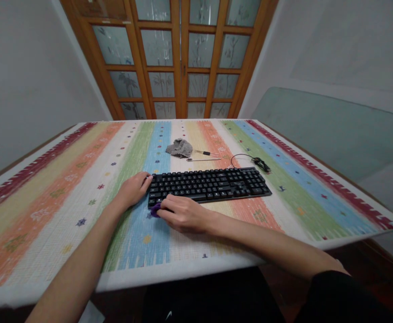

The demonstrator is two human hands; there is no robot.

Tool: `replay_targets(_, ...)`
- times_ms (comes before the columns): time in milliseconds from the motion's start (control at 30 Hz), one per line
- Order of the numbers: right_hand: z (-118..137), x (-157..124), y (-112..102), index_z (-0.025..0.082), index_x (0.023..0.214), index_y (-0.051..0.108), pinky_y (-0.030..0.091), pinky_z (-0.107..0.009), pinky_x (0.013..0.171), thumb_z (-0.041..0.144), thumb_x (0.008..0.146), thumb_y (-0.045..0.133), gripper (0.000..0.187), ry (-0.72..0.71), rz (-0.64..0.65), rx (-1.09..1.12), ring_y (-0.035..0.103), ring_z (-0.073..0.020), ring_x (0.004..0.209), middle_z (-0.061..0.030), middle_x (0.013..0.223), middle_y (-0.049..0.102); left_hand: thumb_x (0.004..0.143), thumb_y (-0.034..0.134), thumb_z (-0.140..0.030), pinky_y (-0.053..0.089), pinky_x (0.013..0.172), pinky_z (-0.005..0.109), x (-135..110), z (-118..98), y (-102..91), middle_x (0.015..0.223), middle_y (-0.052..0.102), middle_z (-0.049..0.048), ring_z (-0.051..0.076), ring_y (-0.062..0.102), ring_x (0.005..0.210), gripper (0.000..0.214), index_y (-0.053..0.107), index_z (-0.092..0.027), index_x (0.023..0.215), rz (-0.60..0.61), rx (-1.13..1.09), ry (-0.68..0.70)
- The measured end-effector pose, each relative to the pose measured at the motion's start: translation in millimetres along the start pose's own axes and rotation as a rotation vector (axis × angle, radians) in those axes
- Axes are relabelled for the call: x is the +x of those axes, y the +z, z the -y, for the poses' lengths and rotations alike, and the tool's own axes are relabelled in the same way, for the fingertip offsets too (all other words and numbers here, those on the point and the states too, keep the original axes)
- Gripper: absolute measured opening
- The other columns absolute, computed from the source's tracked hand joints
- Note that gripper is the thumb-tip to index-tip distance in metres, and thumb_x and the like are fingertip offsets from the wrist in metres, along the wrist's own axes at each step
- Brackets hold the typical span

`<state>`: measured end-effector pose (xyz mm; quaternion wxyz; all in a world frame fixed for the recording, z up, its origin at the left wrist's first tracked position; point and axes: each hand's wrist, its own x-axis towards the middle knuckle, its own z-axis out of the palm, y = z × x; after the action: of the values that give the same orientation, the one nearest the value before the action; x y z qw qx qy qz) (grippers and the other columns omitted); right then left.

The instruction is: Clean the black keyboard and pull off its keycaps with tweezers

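Note:
A black keyboard (209, 185) lies flat on the table, its keys facing up. My left hand (135, 187) grips the keyboard's upper left end, with the thumb along the edge. Bent over the keyboard's lower left corner, my right hand (183, 213) pinches a small soft purple thing (155, 210). Most of that purple thing is hidden by the fingers, so I cannot tell whether it is cloth or something else. It sits against the keyboard's front edge near the corner.
Behind the keyboard lie a crumpled grey cloth (180, 148), a thin dark-handled tool (203, 153) and a slim rod with a small brush-like end (203, 159). The keyboard's bundled cable (261, 164) rests at the right. A striped tablecloth (91, 197) covers the table.

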<state>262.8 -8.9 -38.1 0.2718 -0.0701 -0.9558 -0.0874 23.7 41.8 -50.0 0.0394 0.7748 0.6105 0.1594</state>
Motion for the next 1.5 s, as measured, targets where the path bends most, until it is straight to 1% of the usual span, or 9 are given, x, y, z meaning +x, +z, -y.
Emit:
replay_targets(333,-72,-46,-67,0.013,0.098,0.069,0.05,-0.033,0.071,0.016,0.101,0.048,0.021,0.237,-0.182,-0.038,0.058,-0.0202,0.082,-0.0104,0.091,0.065,0.098,0.021,-0.05,0.051,0.09,0.044,0,-3,-4.9,0.105,0.071,0.0152,0.032,0.068,0.099,0.051,0.062,-0.019,0.102,0.048,-0.021,-0.009)
replay_targets(433,-94,-56,-82,0.016,0.098,0.071,0.05,-0.032,0.074,0.022,0.1,0.054,0.018,0.418,-0.261,0.079,0.061,-0.0191,0.084,-0.0083,0.093,0.067,0.097,0.022,-0.051,0.051,0.089,0.045,0,-2,-4.4,0.103,0.072,0.0149,0.032,0.068,0.097,0.051,0.061,-0.019,0.1,0.039,-0.034,-0.004)
replay_targets(567,-130,-66,-95,0.017,0.094,0.073,0.049,-0.029,0.067,0.029,0.092,0.062,0.017,0.737,-0.312,0.24,0.06,-0.0162,0.073,-0.0052,0.088,0.069,0.097,0.024,-0.052,0.052,0.088,0.044,-1,-1,-2.9,0.102,0.072,0.0135,0.031,0.069,0.096,0.049,0.061,-0.021,0.098,0.018,-0.05,-0.013)
replay_targets(700,-177,-77,-92,0.015,0.097,0.075,0.05,-0.029,0.067,0.03,0.089,0.061,0.022,0.912,-0.246,0.281,0.063,-0.0176,0.073,-0.0076,0.093,0.072,0.097,0.025,-0.051,0.052,0.087,0.042,-1,-1,-2.5,0.099,0.073,0.012,0.029,0.069,0.093,0.047,0.061,-0.021,0.096,0.007,-0.071,-0.012)
replay_targets(867,-231,-86,-79,0.016,0.094,0.078,0.049,-0.031,0.076,0.022,0.087,0.058,0.023,0.967,-0.033,-0.057,0.063,-0.0203,0.079,-0.0079,0.091,0.072,0.098,0.026,-0.052,0.052,0.086,0.042,-1,0,-1.5,0.099,0.073,0.0108,0.028,0.069,0.092,0.046,0.062,-0.022,0.098,-0.001,-0.079,-0.015)
replay_targets(1000,-262,-90,-71,0.015,0.093,0.08,0.046,-0.033,0.082,0.019,0.086,0.057,0.025,0.999,0.025,-0.148,0.062,-0.0237,0.087,-0.0105,0.09,0.071,0.098,0.025,-0.052,0.052,0.086,0.043,-1,0,-0.5,0.099,0.073,0.0116,0.029,0.07,0.093,0.048,0.062,-0.022,0.098,-0.005,-0.084,-0.017)
replay_targets(1200,-282,-98,-49,0.009,0.099,0.079,0.044,-0.03,0.083,0.013,0.086,0.056,0.027,1.037,0.147,-0.171,0.063,-0.0246,0.097,-0.0167,0.102,0.072,0.097,0.026,-0.052,0.052,0.087,0.044,-1,0,0.0,0.098,0.073,0.0121,0.03,0.07,0.093,0.047,0.061,-0.021,0.097,0.002,-0.102,-0.03)
replay_targets(1333,-285,-103,-35,0.013,0.099,0.08,0.044,-0.026,0.073,0.017,0.081,0.066,0.023,1.071,0.236,-0.098,0.066,-0.0203,0.085,-0.0097,0.094,0.076,0.098,0.027,-0.052,0.052,0.086,0.042,-2,0,-0.9,0.098,0.074,0.0109,0.029,0.07,0.093,0.045,0.061,-0.022,0.097,0.0,-0.099,-0.022)
replay_targets(1500,-285,-105,-48,0.016,0.107,0.079,0.044,-0.023,0.067,0.023,0.088,0.064,0.025,1.059,0.247,0.001,0.067,-0.0162,0.076,-0.005,0.089,0.077,0.098,0.028,-0.052,0.053,0.083,0.041,-3,-1,-3.0,0.095,0.074,0.0091,0.028,0.07,0.089,0.043,0.061,-0.023,0.096,-0.002,-0.106,-0.027)
